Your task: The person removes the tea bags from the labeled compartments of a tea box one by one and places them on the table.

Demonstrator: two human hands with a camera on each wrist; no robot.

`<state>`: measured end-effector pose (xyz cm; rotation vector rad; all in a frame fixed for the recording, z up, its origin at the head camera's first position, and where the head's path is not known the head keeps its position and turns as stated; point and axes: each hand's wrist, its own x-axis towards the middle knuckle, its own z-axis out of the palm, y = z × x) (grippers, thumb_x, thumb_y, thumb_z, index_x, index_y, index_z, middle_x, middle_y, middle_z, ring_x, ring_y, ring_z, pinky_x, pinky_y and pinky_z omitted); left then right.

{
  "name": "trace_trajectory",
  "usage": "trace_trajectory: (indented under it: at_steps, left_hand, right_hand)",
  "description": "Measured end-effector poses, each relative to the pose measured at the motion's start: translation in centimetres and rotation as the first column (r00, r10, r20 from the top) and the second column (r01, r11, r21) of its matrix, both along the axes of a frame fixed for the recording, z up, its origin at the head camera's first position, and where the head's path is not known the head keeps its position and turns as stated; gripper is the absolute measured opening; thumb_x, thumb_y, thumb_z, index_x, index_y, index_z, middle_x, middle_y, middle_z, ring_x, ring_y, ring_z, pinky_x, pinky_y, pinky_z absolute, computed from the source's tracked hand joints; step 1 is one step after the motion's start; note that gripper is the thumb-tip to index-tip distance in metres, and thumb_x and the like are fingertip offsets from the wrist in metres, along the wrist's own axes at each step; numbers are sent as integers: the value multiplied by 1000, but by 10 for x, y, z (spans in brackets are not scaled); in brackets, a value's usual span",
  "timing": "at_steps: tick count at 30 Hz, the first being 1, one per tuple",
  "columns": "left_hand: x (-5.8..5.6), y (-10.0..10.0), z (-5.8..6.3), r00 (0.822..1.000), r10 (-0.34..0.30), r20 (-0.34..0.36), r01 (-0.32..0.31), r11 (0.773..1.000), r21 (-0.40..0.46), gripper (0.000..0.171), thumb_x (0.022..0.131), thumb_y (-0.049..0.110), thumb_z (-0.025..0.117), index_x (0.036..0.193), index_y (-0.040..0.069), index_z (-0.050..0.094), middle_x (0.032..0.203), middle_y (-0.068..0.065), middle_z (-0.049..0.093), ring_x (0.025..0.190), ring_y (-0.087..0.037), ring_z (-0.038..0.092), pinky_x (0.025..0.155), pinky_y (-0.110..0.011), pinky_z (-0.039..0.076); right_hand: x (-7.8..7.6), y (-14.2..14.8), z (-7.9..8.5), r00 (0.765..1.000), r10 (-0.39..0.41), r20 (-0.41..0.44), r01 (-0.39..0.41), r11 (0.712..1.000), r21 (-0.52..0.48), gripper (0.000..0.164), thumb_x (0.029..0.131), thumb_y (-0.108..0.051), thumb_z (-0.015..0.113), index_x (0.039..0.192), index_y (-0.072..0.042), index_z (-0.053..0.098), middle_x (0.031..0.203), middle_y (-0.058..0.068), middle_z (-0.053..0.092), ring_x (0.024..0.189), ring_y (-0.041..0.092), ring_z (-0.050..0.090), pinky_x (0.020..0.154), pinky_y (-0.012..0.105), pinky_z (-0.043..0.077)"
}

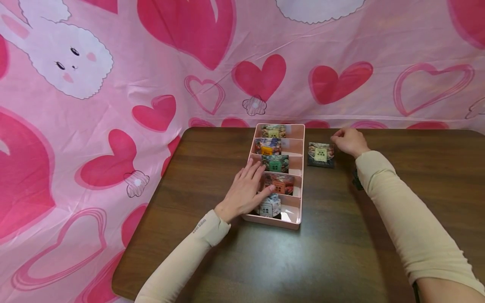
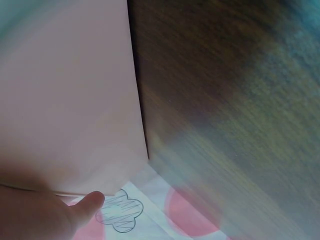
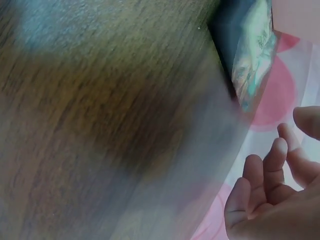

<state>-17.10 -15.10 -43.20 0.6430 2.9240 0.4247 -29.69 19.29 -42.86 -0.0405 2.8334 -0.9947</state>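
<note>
Wood table (image 1: 227,261) with a pink tray (image 1: 276,223) on it, left hand (image 1: 244,191) spread over the tray's edge, gripping nothing; right hand (image 1: 350,142) loosely curled, empty, just beside a box (image 1: 321,155).

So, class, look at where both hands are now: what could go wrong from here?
First, the right hand is close to a corner of the loose pale-green-labelled packet, so a careless move might knock that packet askew. Second, the left hand reaches over one side of the pink divided tray, its thumb near the orange-red-labelled packet; it could tip that packet. Third, leaning on that side might shift the tray.
</note>
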Motion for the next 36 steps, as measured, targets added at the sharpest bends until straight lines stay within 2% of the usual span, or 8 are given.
trace_trajectory:
  at_steps: [5,20,27,36]
  left_hand:
    - [0,0,0,1000,-5,-6,5,1000,4,81,92,69,29,153,16,27,162,-4,20,152,-23,3,120,-53,17]
    - [1,1,0,1000,-9,-12,9,1000,17,81,92,69,29,153,15,28,162,-4,20,152,-22,3,119,-52,18]
    - [2,0,0,1000,-3,-17,3,1000,15,80,92,68,30,152,15,28,162,-4,21,152,-22,4,119,-52,19]
    - [1,1,0,1000,-5,-26,5,1000,25,80,92,68,30,152,15,29,161,-4,23,152,-22,5,119,-52,19]
  right_hand:
    - [1,2,2,1000,-22,-9,22,1000,-5,40,98,-29,47,114,7,56,114,32,56,102,46,50,89,57,41]
    - [2,-2,3,999,-24,-26,24,999,-24,37,97,-28,49,108,6,58,105,29,59,92,40,50,79,49,43]
    - [-1,-19,7,993,-17,-115,9,997,-72,33,97,-26,50,106,4,62,99,24,62,85,33,52,70,36,41]
    - [-5,-51,21,967,20,-256,-50,993,-108,27,96,-20,51,102,2,65,96,23,64,84,33,55,75,40,42]
